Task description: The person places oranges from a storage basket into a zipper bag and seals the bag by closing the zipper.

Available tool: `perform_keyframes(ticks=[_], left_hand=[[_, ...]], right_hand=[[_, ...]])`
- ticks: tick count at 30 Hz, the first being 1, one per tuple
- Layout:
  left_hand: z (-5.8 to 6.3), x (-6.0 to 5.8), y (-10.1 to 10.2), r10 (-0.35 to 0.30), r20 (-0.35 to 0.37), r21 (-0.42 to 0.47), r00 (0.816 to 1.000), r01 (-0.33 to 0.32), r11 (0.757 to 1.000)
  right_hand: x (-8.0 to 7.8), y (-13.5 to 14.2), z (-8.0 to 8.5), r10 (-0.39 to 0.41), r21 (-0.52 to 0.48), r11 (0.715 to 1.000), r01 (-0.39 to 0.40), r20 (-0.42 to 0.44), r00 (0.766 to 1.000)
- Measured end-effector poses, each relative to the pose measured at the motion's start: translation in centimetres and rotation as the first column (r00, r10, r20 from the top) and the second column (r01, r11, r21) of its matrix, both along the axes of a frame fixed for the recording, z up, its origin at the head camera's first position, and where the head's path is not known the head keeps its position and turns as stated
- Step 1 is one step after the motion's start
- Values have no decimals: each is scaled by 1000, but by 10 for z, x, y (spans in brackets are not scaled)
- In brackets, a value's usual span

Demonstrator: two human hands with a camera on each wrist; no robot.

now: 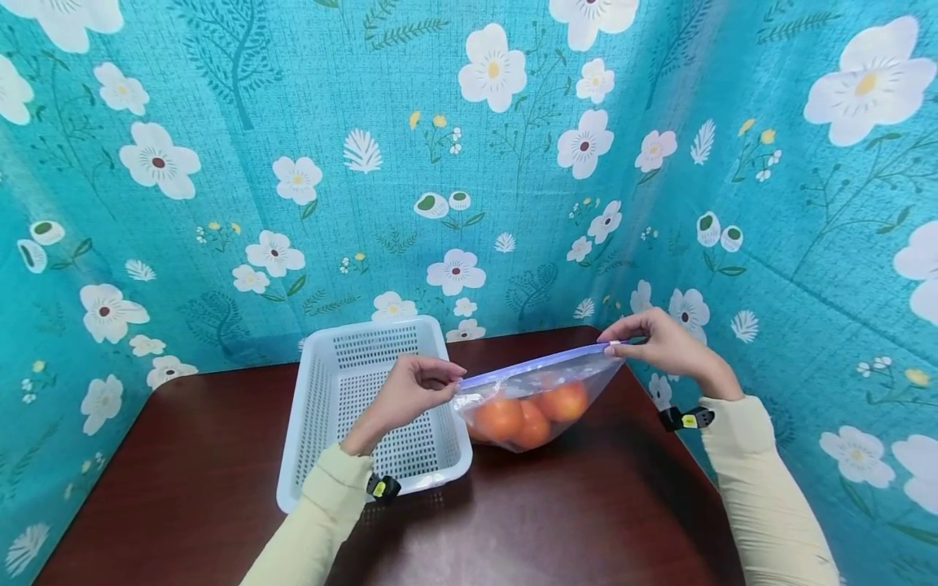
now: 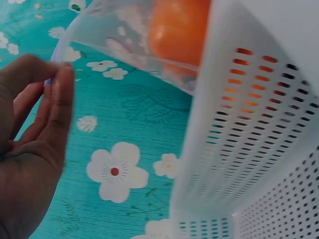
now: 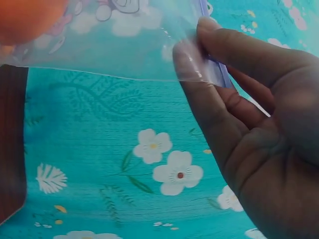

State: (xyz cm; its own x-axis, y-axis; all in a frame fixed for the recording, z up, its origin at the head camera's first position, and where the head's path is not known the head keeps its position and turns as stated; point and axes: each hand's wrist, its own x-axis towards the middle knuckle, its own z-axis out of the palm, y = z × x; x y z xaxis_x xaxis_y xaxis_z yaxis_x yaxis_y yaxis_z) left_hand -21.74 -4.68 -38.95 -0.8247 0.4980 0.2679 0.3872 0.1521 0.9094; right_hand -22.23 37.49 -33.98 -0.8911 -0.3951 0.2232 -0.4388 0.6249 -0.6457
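A clear zip bag [image 1: 593, 376] with a purple strip along its top hangs stretched between both hands. Several oranges [image 1: 501, 419] lie in its lower part; one orange [image 2: 179, 30] shows large in the left wrist view. My left hand [image 1: 416, 392] pinches the left end of the strip between thumb and fingers, above the basket's right rim. My right hand [image 1: 663, 346] pinches the other end, higher up and to the right. In the right wrist view, thumb and index finger of the right hand [image 3: 264, 109] press the bag's corner from both sides.
Left of the bag, a white perforated plastic basket [image 1: 293, 439] stands on the dark brown table [image 1: 212, 456]. Its side wall [image 2: 199, 149] is close beside the bag. Blue flowered cloth [image 1: 396, 236] hangs behind the table and along its right side.
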Motion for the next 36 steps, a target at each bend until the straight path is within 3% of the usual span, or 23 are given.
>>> perform_keyframes(ticks=[7,16,21,26,30,36], left_hand=[[20,2,-2,-59,-73,-101,996,51,994],[40,8,-1,-29,-103,-24,994,26,999],[43,17,1,-84,-124,49,989,90,995],[39,16,4,-104,-72,-21,992,103,994],[37,11,7,-60,-26,-97,998,57,994],[38,2,12,76,-54,-142,996,-83,986]], right_hand=[[7,-4,15,87,61,995,-83,-73,994],[19,-1,39,129,63,990,-126,-41,991],[29,7,53,194,59,979,-193,-16,981],[22,12,46,226,52,973,-226,14,974],[9,9,36,157,60,985,-161,60,986],[-10,4,25,72,85,994,-76,42,996]])
